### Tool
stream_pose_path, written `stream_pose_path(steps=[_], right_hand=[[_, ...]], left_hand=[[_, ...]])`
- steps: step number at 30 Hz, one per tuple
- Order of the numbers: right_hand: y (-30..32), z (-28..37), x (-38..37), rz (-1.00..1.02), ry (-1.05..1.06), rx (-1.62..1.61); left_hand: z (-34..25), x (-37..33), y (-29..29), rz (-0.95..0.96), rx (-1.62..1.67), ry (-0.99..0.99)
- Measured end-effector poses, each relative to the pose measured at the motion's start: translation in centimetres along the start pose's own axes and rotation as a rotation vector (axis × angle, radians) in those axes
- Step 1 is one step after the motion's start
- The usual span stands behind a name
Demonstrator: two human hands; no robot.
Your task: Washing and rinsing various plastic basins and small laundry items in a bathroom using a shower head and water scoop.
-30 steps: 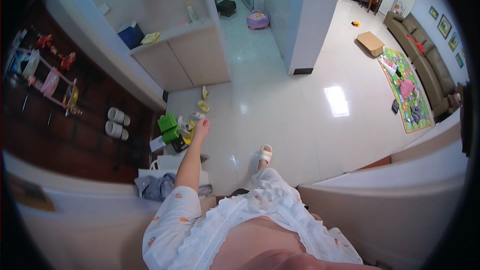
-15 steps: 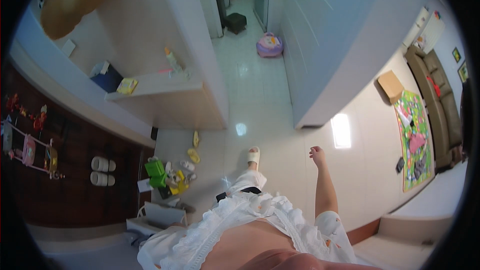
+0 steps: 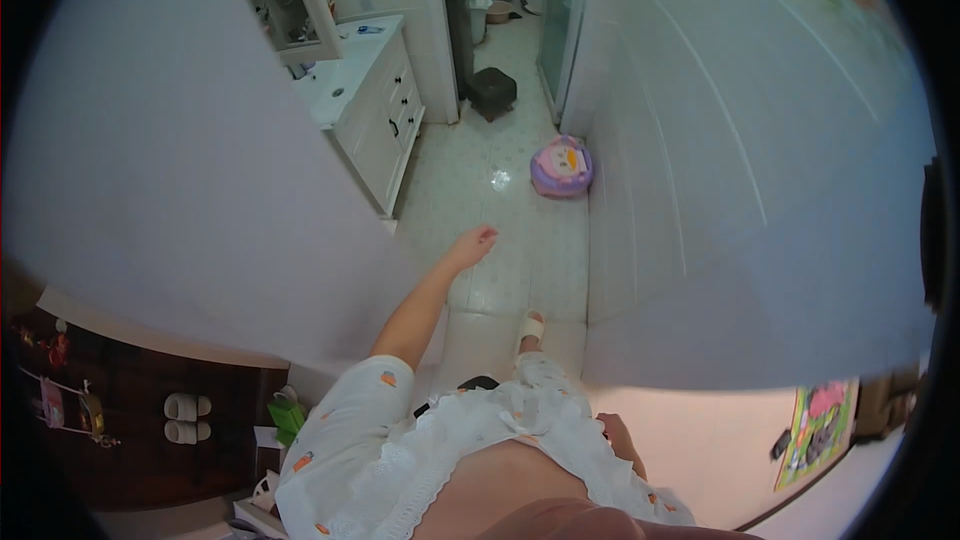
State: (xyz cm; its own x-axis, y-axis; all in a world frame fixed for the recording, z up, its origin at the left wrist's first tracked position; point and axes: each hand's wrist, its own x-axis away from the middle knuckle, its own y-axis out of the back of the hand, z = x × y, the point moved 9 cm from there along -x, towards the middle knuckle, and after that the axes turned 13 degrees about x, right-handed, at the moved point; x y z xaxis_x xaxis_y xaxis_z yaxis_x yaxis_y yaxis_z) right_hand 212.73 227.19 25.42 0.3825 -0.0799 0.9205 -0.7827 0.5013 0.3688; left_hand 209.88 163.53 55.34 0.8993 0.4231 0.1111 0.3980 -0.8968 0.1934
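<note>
My left hand [image 3: 473, 246] is stretched out in front of me over the tiled floor, its fingers relaxed and slightly bent, with nothing in it. Nearest ahead of it, though well apart, is a pink and purple child's potty-like seat [image 3: 562, 167] on the floor by the right wall. Close to my right side hangs my right hand [image 3: 614, 432], partly covered by my white ruffled top, so its fingers are hard to make out. A cream slipper [image 3: 530, 328] is on my forward foot.
A white vanity cabinet [image 3: 380, 130] with a basin stands left of the passage. Farther on are a dark square stool [image 3: 491, 92] and a glass door [image 3: 566, 30]. Walls flank both sides. Slippers [image 3: 187, 419] lie behind left, a colourful play mat [image 3: 818, 435] at right.
I have walked forward into the passage, and the vanity has come into view. My left arm has swung forward; my right arm has swung back beside my body.
</note>
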Motion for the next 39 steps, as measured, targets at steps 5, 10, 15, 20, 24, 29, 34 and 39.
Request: stream_pose_path(steps=[5, 10, 15, 20, 24, 29, 34, 39], right_hand=[[7.0, 24.1, -1.3, -0.023, 0.444, 0.188], [16.0, 53.6, -3.7, -0.122, 0.659, 0.129], [17.7, 82.2, 0.7, -0.102, 0.838, 0.091], [14.9, 99.7, 3.2, 0.04, 0.93, -0.052], [13.6, 109.1, 1.7, 0.13, 0.905, -0.017], [8.4, 125.3, 1.8, 0.176, 0.93, 0.108], [-2.3, 143.9, 8.9, 0.344, 1.215, 0.27], [-17.7, 153.3, 19.8, 0.511, 1.516, 0.74]], left_hand=[[3.8, -9.4, 5.8, -0.144, -0.15, 0.048], [13.9, -6.1, 13.0, -0.408, 0.282, 0.471], [19.4, -6.9, 19.9, -0.543, 0.411, 0.679], [20.7, -15.5, 29.4, -0.695, 0.396, 0.662], [16.1, -27.3, 37.9, -0.7, 0.179, 0.569], [8.4, -35.6, 47.4, -0.947, 0.144, 0.164], [3.6, -35.7, 52.0, -1.182, 0.33, 0.093], [2.6, -32.2, 53.3, -1.45, 0.38, 0.099]])
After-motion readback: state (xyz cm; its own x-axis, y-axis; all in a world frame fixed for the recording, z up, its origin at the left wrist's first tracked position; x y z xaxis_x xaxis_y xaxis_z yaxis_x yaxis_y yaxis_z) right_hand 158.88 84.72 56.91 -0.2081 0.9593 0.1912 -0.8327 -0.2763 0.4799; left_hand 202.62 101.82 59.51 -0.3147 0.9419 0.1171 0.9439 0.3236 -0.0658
